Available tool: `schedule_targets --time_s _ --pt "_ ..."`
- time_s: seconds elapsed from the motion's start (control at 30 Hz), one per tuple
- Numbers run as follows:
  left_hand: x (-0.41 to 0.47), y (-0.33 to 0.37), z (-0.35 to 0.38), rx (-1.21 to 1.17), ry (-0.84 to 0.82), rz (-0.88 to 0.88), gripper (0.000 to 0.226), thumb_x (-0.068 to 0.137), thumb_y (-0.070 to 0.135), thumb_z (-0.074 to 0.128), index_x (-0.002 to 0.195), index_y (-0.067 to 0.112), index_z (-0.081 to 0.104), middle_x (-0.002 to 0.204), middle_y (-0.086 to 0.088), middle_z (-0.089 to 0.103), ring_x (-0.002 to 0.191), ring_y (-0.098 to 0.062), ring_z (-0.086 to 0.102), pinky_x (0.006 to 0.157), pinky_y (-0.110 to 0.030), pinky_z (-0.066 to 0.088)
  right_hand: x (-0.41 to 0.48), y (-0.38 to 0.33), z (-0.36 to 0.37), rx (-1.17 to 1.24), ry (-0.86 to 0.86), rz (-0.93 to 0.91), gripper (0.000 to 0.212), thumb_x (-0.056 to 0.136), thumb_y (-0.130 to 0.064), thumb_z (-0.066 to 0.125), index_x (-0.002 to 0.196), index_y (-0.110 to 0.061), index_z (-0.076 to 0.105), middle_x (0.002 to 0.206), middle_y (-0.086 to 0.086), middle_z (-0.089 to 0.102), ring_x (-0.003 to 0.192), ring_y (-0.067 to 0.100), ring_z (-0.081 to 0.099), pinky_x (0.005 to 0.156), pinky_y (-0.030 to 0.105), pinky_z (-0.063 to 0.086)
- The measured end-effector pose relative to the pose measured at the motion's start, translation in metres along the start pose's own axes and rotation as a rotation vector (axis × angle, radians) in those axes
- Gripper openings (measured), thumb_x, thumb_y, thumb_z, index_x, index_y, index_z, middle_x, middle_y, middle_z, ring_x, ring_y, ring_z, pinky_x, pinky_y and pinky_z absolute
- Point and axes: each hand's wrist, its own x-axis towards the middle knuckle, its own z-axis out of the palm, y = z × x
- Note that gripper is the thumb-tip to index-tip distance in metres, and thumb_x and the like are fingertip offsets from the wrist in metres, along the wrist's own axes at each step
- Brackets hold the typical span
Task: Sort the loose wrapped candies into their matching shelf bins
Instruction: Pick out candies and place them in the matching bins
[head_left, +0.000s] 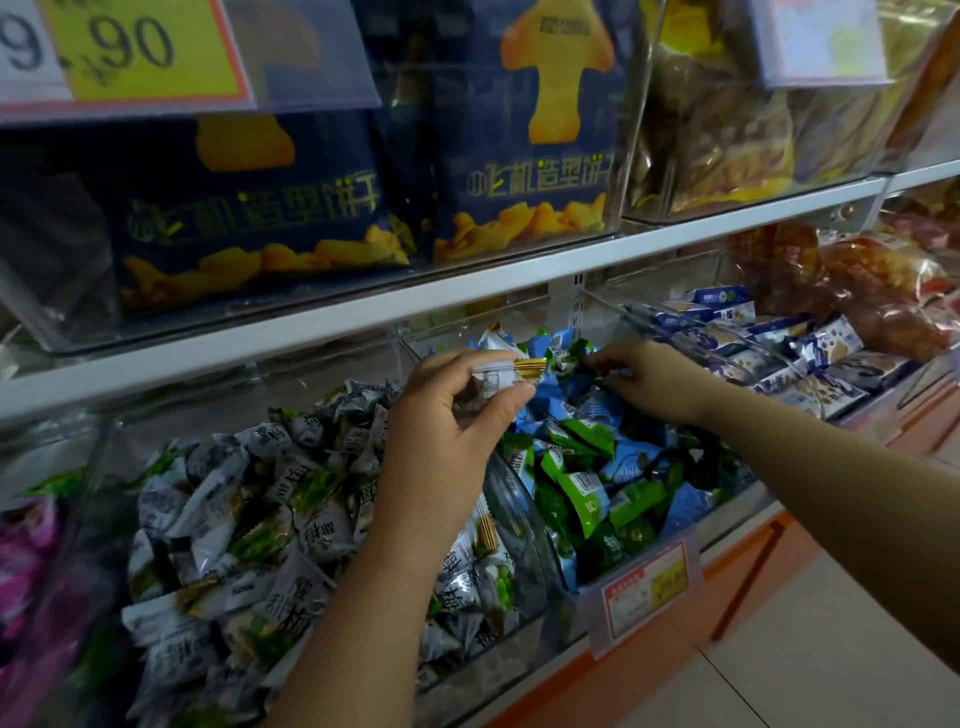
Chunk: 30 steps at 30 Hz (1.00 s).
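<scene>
Person: two arms in view.
Left hand (447, 415) and right hand (655, 382) bare; forearms (363, 597) bare to the frame edge.

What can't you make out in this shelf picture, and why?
Head view:
White-and-gold candy in the left hand: print blurred, partly covered by fingers.
Right hand: fingertips sunk among blue-green candies; grip unclear.
Bin price tag: print too small.
Yellow price sign: cut by top edge.
</scene>
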Motion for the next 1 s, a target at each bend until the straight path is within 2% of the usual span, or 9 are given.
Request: schedule_targets --time_s 0.07,0.17,0.27,0.37,0.5,0.67,0.77,0.87,1.0 --pt "-0.001 0.001 0.000 -0.009 0.012 -0.019 0.026 0.083 0.036 0.063 0.108 0.037 0.060 0.098 0.018 0.057 0.083 0.012 0.054 0.069 -0.001 0.038 0.007 0.000 0.004 -0.064 -0.069 0.016 0.038 0.097 -0.011 0.047 0.135 -0.011 0.050 0.137 0.013 0.053 0.122 0.028 0.051 0.100 0.035 0.040" --pt "-0.001 0.001 0.001 -0.039 0.044 -0.042 0.038 0.084 0.029 0.067 0.115 0.042 0.049 0.108 0.032 0.046 0.091 0.031 0.042 0.070 0.007 0.033 0.014 -0.004 0.004 -0.097 -0.141 0.064 0.038 0.097 -0.019 0.051 0.133 -0.008 0.052 0.135 0.013 0.054 0.121 0.028 0.051 0.098 0.033 0.039" --pt "0.000 0.001 0.001 -0.056 0.059 -0.070 0.050 0.082 0.032 0.068 0.118 0.049 0.037 0.108 0.032 0.046 0.088 0.033 0.041 0.068 0.007 0.033 0.017 -0.009 0.003 -0.121 -0.216 0.088 0.039 0.096 -0.028 0.053 0.127 -0.005 0.056 0.129 0.014 0.057 0.115 0.028 0.055 0.093 0.033 0.041" --pt "0.000 0.001 0.000 -0.052 0.057 -0.076 0.051 0.082 0.033 0.067 0.119 0.049 0.036 0.107 0.033 0.045 0.087 0.034 0.041 0.068 0.007 0.033 0.018 -0.009 0.004 -0.118 -0.222 0.097 0.042 0.093 -0.033 0.056 0.124 -0.004 0.058 0.124 0.014 0.060 0.110 0.027 0.057 0.091 0.032 0.044" --pt "0.000 0.002 0.000 -0.056 0.039 -0.074 0.049 0.083 0.031 0.067 0.117 0.050 0.036 0.107 0.033 0.043 0.087 0.035 0.040 0.067 0.008 0.033 0.015 -0.006 0.007 -0.106 -0.130 0.094 0.038 0.093 -0.030 0.058 0.124 -0.008 0.058 0.122 0.010 0.061 0.109 0.024 0.057 0.081 0.025 0.041" --pt "0.000 0.003 0.000 -0.015 0.041 -0.074 0.051 0.084 0.033 0.066 0.125 0.043 0.037 0.108 0.030 0.044 0.087 0.037 0.035 0.068 0.010 0.030 -0.001 -0.007 0.002 0.062 0.058 0.042 0.030 0.089 -0.020 0.064 0.118 -0.011 0.062 0.118 0.010 0.063 0.108 0.026 0.058 0.090 0.032 0.045" --pt "-0.006 0.010 -0.002 0.026 0.043 -0.075 0.054 0.085 0.034 0.065 0.132 0.038 0.040 0.113 0.024 0.044 0.086 0.037 0.034 0.068 0.011 0.027 -0.021 -0.017 -0.006 0.157 0.167 0.004 0.028 0.090 -0.017 0.062 0.118 -0.012 0.061 0.113 0.009 0.064 0.104 0.025 0.059 0.083 0.029 0.043" --pt "-0.018 0.021 -0.010 0.064 0.034 -0.082 0.053 0.085 0.037 0.065 0.132 0.040 0.041 0.117 0.022 0.044 0.084 0.024 0.040 0.069 0.012 0.026 -0.048 -0.037 -0.014 0.189 0.203 -0.058 0.030 0.093 -0.019 0.058 0.123 -0.016 0.058 0.113 0.005 0.063 0.098 0.017 0.057 0.080 0.025 0.039" --pt "-0.045 0.037 -0.033 0.111 0.030 -0.099 0.050 0.086 0.037 0.064 0.131 0.042 0.041 0.115 0.025 0.043 0.084 0.027 0.039 0.068 0.009 0.029 -0.087 -0.080 -0.025 0.260 0.191 -0.174 0.032 0.095 -0.022 0.054 0.127 -0.019 0.055 0.106 -0.004 0.061 0.091 0.014 0.057 0.075 0.027 0.042"
